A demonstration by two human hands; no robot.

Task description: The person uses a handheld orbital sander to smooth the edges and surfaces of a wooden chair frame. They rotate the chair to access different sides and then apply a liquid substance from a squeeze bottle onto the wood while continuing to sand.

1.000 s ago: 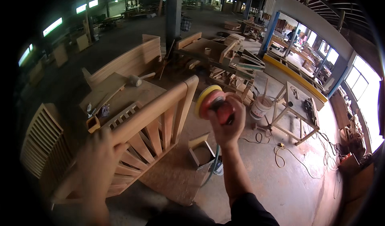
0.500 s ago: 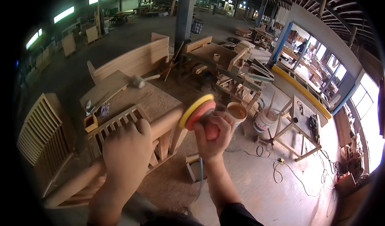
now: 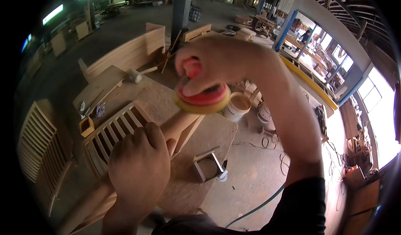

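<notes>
Red sander (image 3: 206,97), held under right grip (image 3: 217,61) curled round its top, left grip (image 3: 140,157) clasping rail (image 3: 177,125)

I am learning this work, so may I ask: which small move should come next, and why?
Perhaps the right hand should slide the red sander along the wooden rail: its yellow pad is at the rail's far end, and the left hand grips the rail.

From mid-view: at ten o'clock, a mallet (image 3: 135,76) on a wooden tabletop (image 3: 156,91), curved boards (image 3: 125,53) stacked beyond; at nine, a small wooden box (image 3: 86,127); near twelve, a dark column (image 3: 181,11); at three, a bucket (image 3: 235,115), farther out a bright window (image 3: 378,95); at six, a square open-topped box (image 3: 199,172).
</notes>
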